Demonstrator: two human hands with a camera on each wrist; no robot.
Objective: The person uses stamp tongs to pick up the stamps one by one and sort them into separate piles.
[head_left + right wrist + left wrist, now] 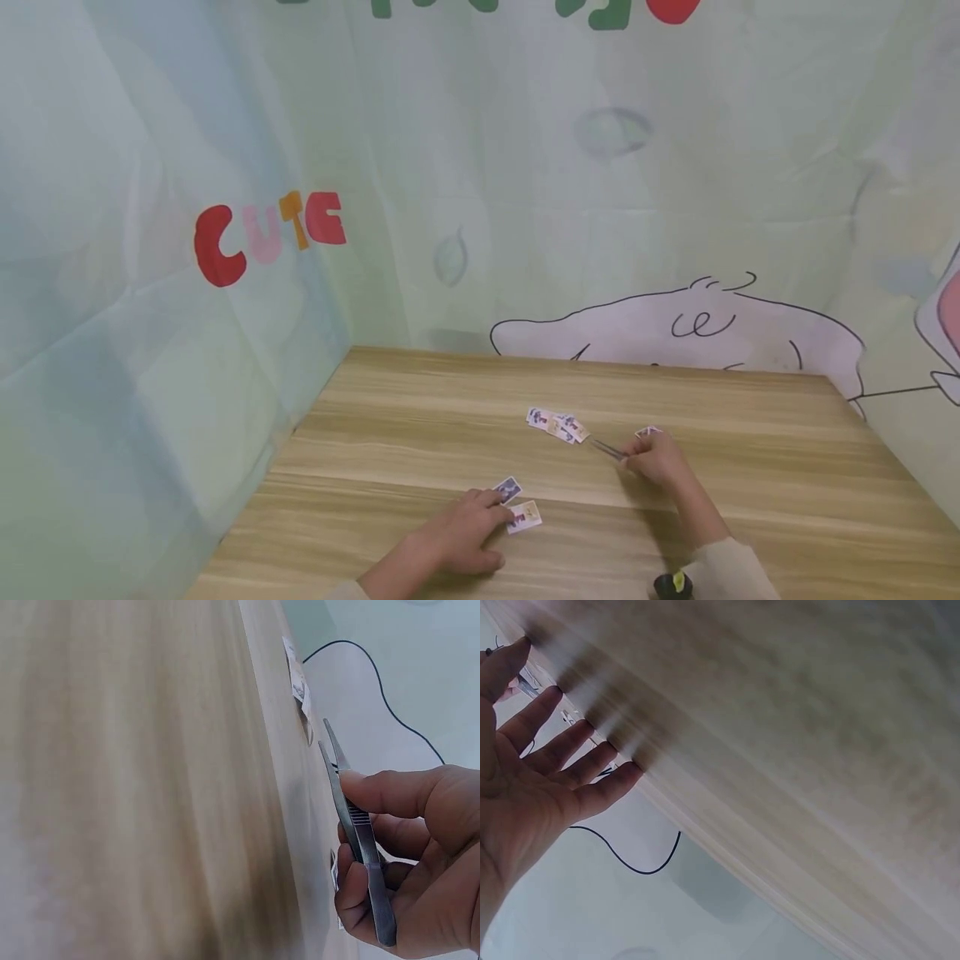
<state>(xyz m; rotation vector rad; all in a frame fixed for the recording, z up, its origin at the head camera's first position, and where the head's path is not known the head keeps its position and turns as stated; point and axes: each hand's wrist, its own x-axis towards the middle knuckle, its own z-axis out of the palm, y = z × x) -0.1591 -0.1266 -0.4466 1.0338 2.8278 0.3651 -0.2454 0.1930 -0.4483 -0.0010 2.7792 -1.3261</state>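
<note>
My right hand (pixel 657 460) holds metal tweezers (pixel 360 840) between thumb and fingers, and their two tips stand apart. In the head view the tweezers point left at a small overlapping pile of printed cards (pixel 557 425). One more card (pixel 648 432) shows partly behind the right hand. My left hand (pixel 467 532) rests on the table with its fingers spread, fingertips on the wood in the left wrist view (pixel 547 765). By its fingertips lie a dark purple card (pixel 508 490) and a pale card with a red and yellow print (pixel 525 517).
The wooden table (pixel 420 400) has its far edge against a hanging printed cloth (pixel 525 183). The cloth also runs along the left and right sides. A black thing with a yellow-green patch (pixel 672 585) is at the right sleeve.
</note>
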